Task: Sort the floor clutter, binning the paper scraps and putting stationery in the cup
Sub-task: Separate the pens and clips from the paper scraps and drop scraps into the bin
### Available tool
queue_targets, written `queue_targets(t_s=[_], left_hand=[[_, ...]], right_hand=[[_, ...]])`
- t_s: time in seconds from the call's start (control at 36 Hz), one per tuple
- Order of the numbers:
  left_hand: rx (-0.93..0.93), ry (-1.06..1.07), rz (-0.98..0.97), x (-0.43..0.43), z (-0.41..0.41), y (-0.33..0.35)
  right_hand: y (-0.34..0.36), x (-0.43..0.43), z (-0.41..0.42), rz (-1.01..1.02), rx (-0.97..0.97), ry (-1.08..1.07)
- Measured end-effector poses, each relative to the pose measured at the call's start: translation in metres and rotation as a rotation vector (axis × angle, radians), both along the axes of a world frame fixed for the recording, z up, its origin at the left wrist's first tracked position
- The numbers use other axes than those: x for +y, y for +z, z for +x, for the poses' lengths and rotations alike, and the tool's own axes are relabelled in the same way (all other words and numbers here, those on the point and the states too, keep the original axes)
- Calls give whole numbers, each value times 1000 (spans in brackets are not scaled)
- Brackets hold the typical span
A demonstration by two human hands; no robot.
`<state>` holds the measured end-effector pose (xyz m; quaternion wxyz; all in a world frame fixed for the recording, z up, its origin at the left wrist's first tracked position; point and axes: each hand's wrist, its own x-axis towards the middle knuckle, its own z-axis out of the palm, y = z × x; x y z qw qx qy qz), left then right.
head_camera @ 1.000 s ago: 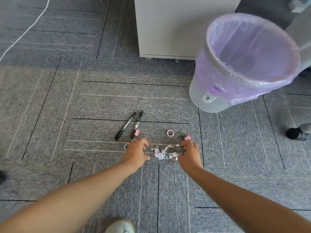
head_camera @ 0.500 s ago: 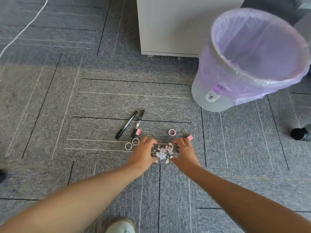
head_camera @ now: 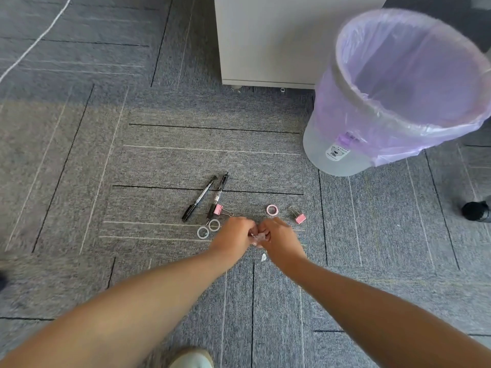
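My left hand (head_camera: 233,235) and my right hand (head_camera: 279,236) press together on the carpet, pinching a small heap of paper scraps (head_camera: 258,237) between the fingers. One stray scrap (head_camera: 263,257) lies just below the hands. Two black pens (head_camera: 210,196) lie side by side above the hands. A pink binder clip (head_camera: 219,209) sits at the pens' lower end, another pink binder clip (head_camera: 299,217) to the right. A pink tape roll (head_camera: 272,210) and two clear rings (head_camera: 208,228) lie nearby. The bin (head_camera: 334,155) with a purple liner stands upper right. No cup is in view.
A white cabinet (head_camera: 279,41) stands at the back beside the bin. A white cable (head_camera: 34,46) crosses the carpet upper left. A black chair caster (head_camera: 475,211) sits at the right edge. My shoe toe (head_camera: 191,359) shows at the bottom.
My hands have swept inward from either side, gathering the spread scraps into a heap now pinched between them. One scrap stayed behind on the carpet.
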<state>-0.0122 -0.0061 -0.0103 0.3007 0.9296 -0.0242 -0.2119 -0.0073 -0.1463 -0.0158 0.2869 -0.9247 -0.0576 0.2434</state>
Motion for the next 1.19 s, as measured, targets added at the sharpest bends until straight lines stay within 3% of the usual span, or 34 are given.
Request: queue_targets(t_s=[0.25,0.47,0.67,0.86,0.94,1.0,1.06,1.11,1.19], left_hand=[[47,92,-18,1,5,5],[89,327,-227,20,3,37],[99,485,-588,6,62,117],[-68,328,-876,-61,154,220],[-264,223,-750,-95,190,247],[-400,110,-568,-117,211,255],[-436,-97,-284,-136,226,256],[-348,-321,13,-149,234,252],[-304,-439,339,-155,237,250]], right_hand=[[4,1,9,-88,48,4],[46,-24,10,106,152,-210],[145,-44,54,295,-72,-335],[255,-89,117,407,-437,-477],[288,-123,146,323,-594,-568],[293,-142,165,183,-584,-586],[285,-155,181,-85,-403,-458],[270,-161,192,-273,-153,-302],[265,-162,194,-221,-37,-295]])
